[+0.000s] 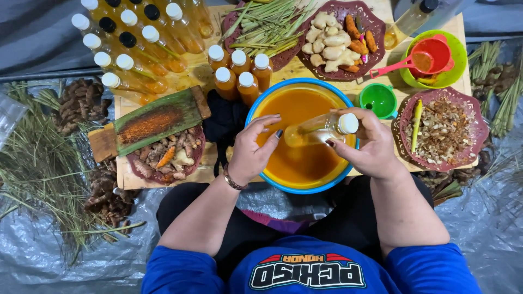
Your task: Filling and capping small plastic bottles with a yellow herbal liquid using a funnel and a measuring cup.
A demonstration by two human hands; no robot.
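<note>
1. Orange-yellow liquid nearly fills the blue-rimmed basin (283,188), which sits at the near edge of the low wooden table (188,81), right in front of the seated person.
2. The right hand (370,147) has its fingers wrapped around a small clear plastic bottle (316,130) with a white cap (348,123), held on its side just above the liquid, cap end toward the right.
3. The left hand (250,149) is at the bottle's base end, fingers curled loosely; whether the fingertips touch the bottle cannot be told from this angle.
4. A thin stalk seems to lie inside the bottle, though glare makes this uncertain.
5. Just behind the basin stands a cluster of filled orange bottles (239,73); further left lie rows of paler capped bottles (128,49).
6. Plates of lemongrass stalks (267,24), ginger and turmeric roots (332,43) and dried chips (441,130) stand around, with a small green funnel (378,100) and a red scoop in a green bowl (433,57) to the right.
7. Risks, as a judgement: a wet, smooth bottle held sideways could slip into the basin and splash; a loose cap would let liquid leak over the fingers; and the basin sits so near the table edge that a nudge from a forearm might slop liquid onto the person's lap.
</note>
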